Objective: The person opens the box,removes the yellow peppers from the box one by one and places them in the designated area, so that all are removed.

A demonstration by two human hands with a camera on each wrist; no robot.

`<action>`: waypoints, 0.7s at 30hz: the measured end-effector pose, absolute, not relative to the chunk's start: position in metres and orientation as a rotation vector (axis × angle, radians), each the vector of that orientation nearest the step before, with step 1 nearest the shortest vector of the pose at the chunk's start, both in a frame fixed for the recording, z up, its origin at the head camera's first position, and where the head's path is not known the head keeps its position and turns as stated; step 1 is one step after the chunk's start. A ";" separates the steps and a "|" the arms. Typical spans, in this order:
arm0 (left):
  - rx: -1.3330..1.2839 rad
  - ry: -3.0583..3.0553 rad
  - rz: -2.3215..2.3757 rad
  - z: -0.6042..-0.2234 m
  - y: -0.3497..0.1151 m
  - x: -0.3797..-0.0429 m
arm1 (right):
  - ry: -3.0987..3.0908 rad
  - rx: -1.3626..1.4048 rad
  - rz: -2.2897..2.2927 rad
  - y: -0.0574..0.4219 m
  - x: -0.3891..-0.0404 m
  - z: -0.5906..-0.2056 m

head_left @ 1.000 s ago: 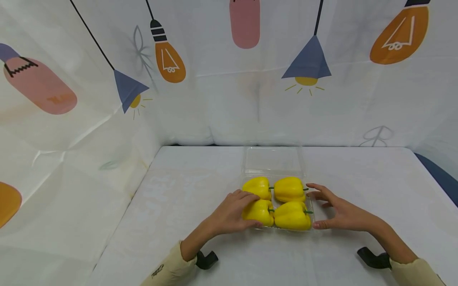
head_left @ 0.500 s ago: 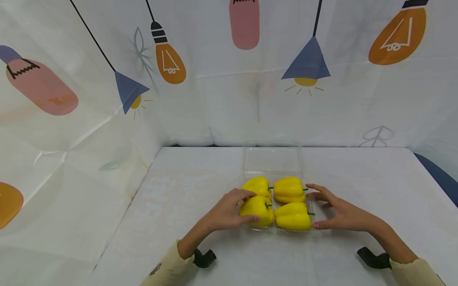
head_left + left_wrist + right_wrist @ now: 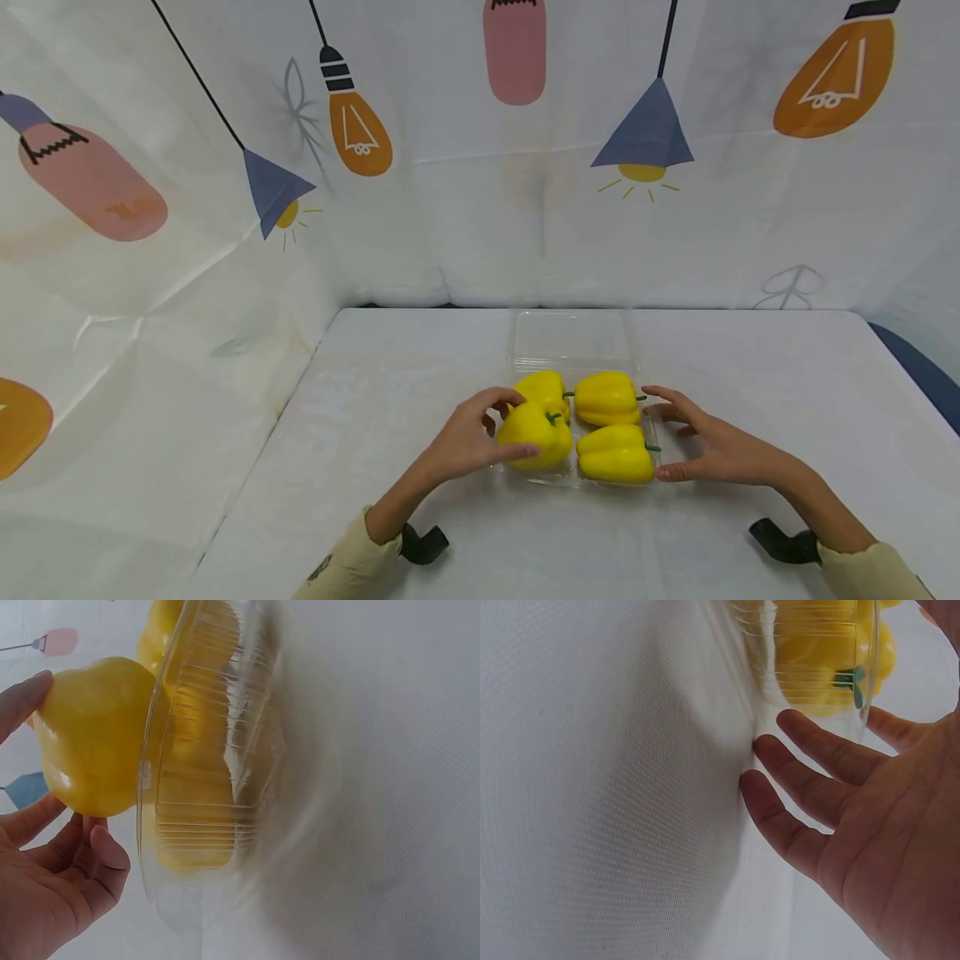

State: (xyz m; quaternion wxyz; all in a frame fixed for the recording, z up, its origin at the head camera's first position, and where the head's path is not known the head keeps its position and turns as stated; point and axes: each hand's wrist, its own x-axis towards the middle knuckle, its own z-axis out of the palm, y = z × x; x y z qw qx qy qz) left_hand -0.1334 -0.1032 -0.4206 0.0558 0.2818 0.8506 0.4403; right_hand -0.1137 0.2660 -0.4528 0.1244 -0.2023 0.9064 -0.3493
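Observation:
My left hand [image 3: 474, 439] grips a yellow bell pepper [image 3: 534, 435] between thumb and fingers, over the front left of a clear plastic clamshell box [image 3: 572, 350]. In the left wrist view this held pepper [image 3: 97, 739] stands out past the box's rim [image 3: 146, 772]. Three more yellow peppers lie in the box: one back left [image 3: 543, 388], one back right [image 3: 606, 397] and one front right [image 3: 615, 454]. My right hand [image 3: 708, 442] rests at the box's right side, fingers spread and gently bent. In the right wrist view its fingertips [image 3: 799, 724] are right by the clear wall.
The box's lid [image 3: 573, 332] lies folded back toward the far table edge. Under everything is a white-covered table [image 3: 420, 358]. A white curtain [image 3: 465, 217] printed with lamps and bulbs hangs behind and at the left. Black wrist mounts [image 3: 424, 544] sit at both sleeves.
My left hand has drawn the front left pepper up and to the left, tilting it so its stem points upward. The right hand has stayed in place beside the box.

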 end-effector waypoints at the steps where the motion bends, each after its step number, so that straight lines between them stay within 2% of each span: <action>1: 0.845 2.573 1.364 -0.420 -0.103 -0.133 | 2.642 -0.590 -1.018 0.266 -0.114 -0.453; 21: 0.508 2.575 1.690 -0.406 -0.116 -0.134 | 2.638 -0.591 -1.029 0.266 -0.114 -0.452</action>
